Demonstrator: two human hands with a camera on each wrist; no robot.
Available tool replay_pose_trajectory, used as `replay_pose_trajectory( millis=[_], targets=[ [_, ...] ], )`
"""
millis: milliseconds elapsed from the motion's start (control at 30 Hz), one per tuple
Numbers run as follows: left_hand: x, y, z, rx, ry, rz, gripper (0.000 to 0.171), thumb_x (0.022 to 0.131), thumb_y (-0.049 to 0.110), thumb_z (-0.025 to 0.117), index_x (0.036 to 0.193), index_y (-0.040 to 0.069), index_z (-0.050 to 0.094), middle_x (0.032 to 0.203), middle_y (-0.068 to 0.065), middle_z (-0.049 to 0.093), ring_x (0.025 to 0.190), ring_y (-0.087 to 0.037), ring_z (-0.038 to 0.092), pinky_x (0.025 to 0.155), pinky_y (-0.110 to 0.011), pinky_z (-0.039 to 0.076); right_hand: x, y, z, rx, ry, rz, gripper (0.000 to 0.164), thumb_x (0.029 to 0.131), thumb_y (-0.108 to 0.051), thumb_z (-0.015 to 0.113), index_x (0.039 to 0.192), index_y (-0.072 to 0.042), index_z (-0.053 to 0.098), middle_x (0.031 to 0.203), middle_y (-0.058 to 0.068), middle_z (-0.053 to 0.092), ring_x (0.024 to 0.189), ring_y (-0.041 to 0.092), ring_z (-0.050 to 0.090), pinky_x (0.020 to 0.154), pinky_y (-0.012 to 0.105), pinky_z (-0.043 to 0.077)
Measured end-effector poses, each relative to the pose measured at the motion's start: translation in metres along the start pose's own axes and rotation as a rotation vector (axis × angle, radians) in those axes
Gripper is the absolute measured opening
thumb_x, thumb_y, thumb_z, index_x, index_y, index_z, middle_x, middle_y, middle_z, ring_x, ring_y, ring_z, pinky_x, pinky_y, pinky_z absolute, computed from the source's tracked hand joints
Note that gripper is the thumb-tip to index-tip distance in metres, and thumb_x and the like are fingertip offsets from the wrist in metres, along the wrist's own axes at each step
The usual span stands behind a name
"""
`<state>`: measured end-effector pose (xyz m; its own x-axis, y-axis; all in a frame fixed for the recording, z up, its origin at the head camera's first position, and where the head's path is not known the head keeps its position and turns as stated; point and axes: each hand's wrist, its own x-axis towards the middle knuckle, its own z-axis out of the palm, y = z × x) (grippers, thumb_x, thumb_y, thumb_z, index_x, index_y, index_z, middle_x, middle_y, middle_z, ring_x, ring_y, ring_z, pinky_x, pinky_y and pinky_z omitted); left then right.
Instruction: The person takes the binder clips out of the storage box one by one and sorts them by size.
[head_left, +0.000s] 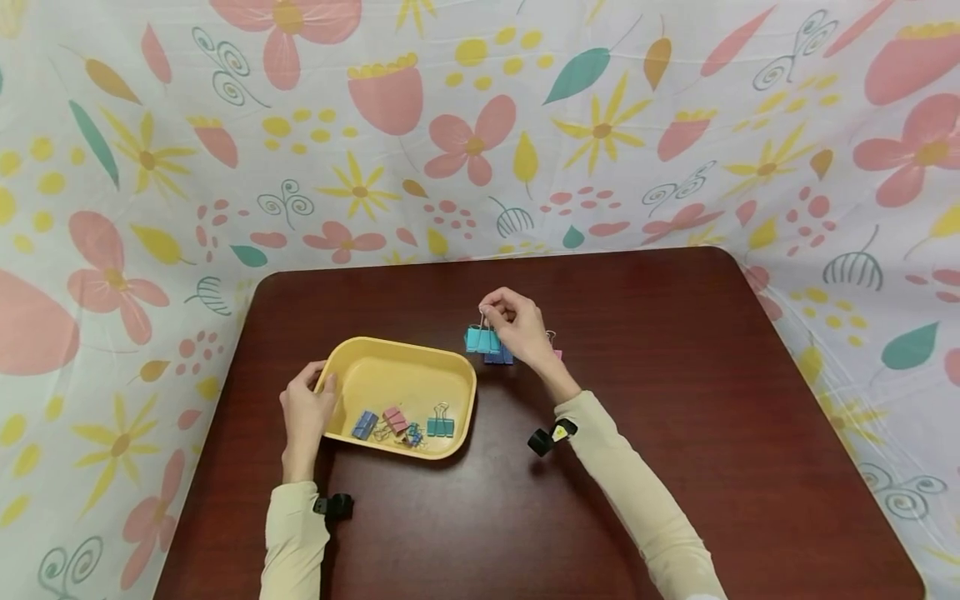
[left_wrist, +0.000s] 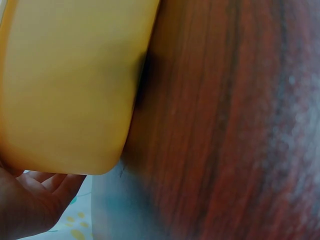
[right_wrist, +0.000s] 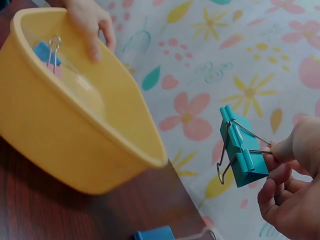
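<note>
My right hand [head_left: 519, 323] pinches a teal binder clip [right_wrist: 243, 145] by one wire handle, between thumb and fingertips. In the head view that clip [head_left: 482, 340] hangs over a blue binder clip [head_left: 498, 357] on the table, to the right of a yellow plastic tub [head_left: 397, 348]. With the thumb inside and the fingers outside, my left hand [head_left: 309, 408] grips the tub's left end. Inside the tub lie a blue clip [head_left: 365, 425], a pink clip [head_left: 394, 419], a teal clip [head_left: 440, 427] and a small cluster of clips [head_left: 413, 434].
Partly hidden behind my right wrist, a pink binder clip [head_left: 558, 354] lies on the table. The dark wooden table [head_left: 675, 375] reaches back to a flower-printed cloth [head_left: 472, 200]. A black wrist camera [head_left: 551, 436] sits on my right sleeve.
</note>
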<state>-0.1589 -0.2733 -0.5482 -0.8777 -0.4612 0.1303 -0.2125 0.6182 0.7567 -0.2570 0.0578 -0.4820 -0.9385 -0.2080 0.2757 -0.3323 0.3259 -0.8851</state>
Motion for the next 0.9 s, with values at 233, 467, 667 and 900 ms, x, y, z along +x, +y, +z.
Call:
replay_pose_trajectory(
  millis=[233,467,667,900],
  targets=[
    [-0.001,0.0,-0.003,-0.014,0.005,0.009,0.019,0.085,0.022,0.063,0.104,0.02,0.068,0.092,-0.003,0.07,0.084,-0.022,0.062,0.074,-0.038,0.046,-0.003,0.009,-0.017,-0.017,0.025,0.026,0.006,0.088,-0.02,0.061,0.088,-0.015,0.064,0.069,0.006,0.064,0.058,0.014,0.058,0.049,0.024,0.042],
    [-0.002,-0.001,-0.003,-0.004,-0.013,-0.005,0.02,0.086,0.023,0.062,0.105,0.02,0.067,0.094,-0.003,0.07,0.084,-0.022,0.061,0.072,-0.038,0.046,-0.009,0.018,-0.034,-0.028,0.046,0.066,0.007,0.088,-0.019,0.061,0.088,-0.013,0.063,0.07,0.011,0.064,0.058,0.014,0.057,0.048,0.023,0.041],
    [-0.002,0.001,-0.004,0.0,-0.007,-0.002,0.02,0.086,0.022,0.062,0.105,0.02,0.067,0.093,-0.003,0.07,0.084,-0.022,0.061,0.072,-0.036,0.045,-0.016,0.024,-0.049,-0.039,0.075,0.089,0.009,0.088,-0.017,0.06,0.09,-0.009,0.063,0.07,0.012,0.063,0.058,0.014,0.057,0.047,0.022,0.04],
    [-0.002,0.003,-0.003,0.001,-0.016,-0.01,0.02,0.086,0.022,0.062,0.105,0.02,0.067,0.094,-0.003,0.07,0.085,-0.023,0.061,0.072,-0.036,0.044,-0.026,0.01,-0.068,-0.035,0.098,0.098,0.013,0.09,-0.01,0.057,0.092,0.002,0.063,0.073,0.022,0.06,0.058,0.026,0.054,0.045,0.02,0.037]
  ],
)
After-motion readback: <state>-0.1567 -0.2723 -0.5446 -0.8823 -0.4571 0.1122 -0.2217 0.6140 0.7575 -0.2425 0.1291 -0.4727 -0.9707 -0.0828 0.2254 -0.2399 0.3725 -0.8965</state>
